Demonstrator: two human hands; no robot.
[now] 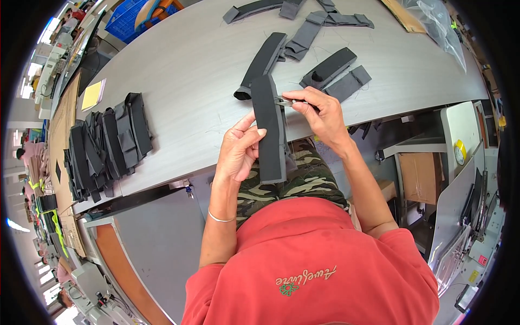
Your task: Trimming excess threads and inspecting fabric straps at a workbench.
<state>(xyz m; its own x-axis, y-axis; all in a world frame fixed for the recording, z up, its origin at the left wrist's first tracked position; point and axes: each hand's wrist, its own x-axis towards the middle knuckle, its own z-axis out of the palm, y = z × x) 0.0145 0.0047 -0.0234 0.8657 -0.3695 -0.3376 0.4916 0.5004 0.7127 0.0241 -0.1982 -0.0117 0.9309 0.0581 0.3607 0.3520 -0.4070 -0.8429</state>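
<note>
My left hand pinches a long dark grey fabric strip, thumb on its face and fingers behind. The strip is held lengthwise over the table's near edge, its lower end above my lap. In my right hand is a small pair of metal thread snips, their tip at the strip's right edge. Whether the blades touch a thread is too small to tell. Just beyond the held piece lies another dark strip. Two more strips, one a padded-looking piece, rest to the right of it.
On the grey table, a pile of dark strips lies at the left, near a yellow pad. More strips and loose threads are at the far side. A clear plastic bag overhangs the far right. A blue crate stands beyond.
</note>
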